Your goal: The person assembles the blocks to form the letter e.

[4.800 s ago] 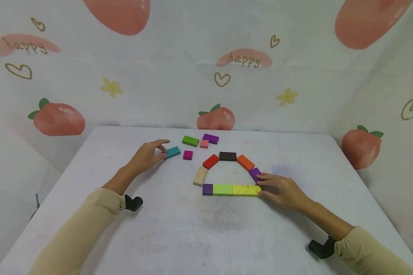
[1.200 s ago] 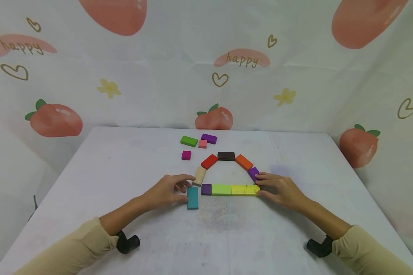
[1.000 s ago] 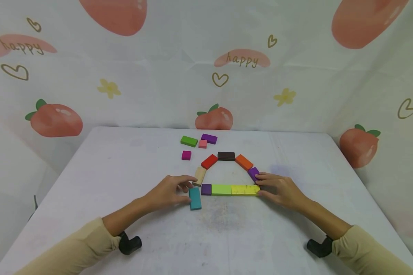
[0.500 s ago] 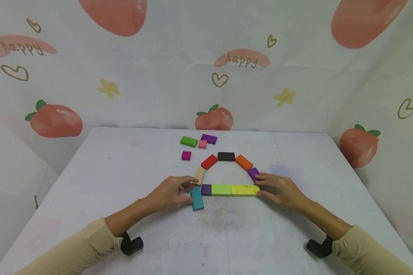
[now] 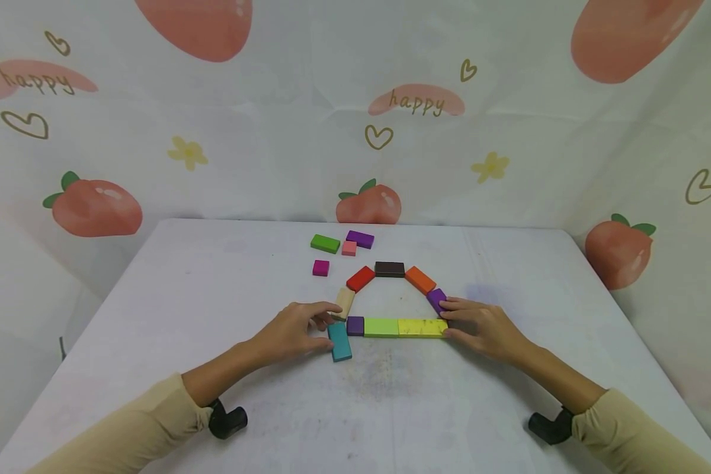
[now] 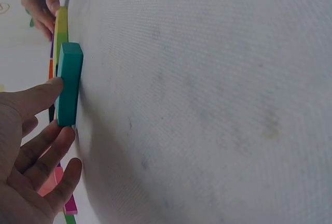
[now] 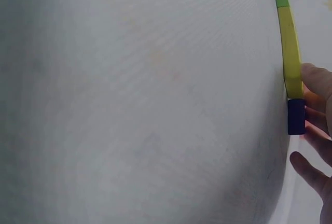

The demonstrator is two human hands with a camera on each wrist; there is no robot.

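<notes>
My left hand [image 5: 290, 334] pinches a teal block [image 5: 340, 342], thumb at its left side and fingers at its far end. The teal block [image 6: 70, 84] lies at a slight tilt against the left end of a block row. That row runs from a small dark purple block [image 5: 355, 326] through a light green block [image 5: 381, 328] to a yellow block [image 5: 422, 328]. My right hand [image 5: 484, 327] rests at the row's right end, fingertips on a purple block [image 5: 436, 301] and thumb on the yellow one. A dark blue block [image 7: 296, 116] adjoins the yellow block, hidden from the head view by the hand.
Above the row curves an arch of a cream block [image 5: 345, 301], a red block [image 5: 361, 279], a black block [image 5: 390, 269] and an orange block [image 5: 421, 280]. Loose green [image 5: 325, 243], violet [image 5: 360, 239], pink [image 5: 349, 248] and magenta [image 5: 320, 268] blocks lie behind on the white table [image 5: 243, 276].
My left hand has brought the teal block from the upper left down beside the row, turned it, and nudged it right against the row's end. My right hand has stayed in place.
</notes>
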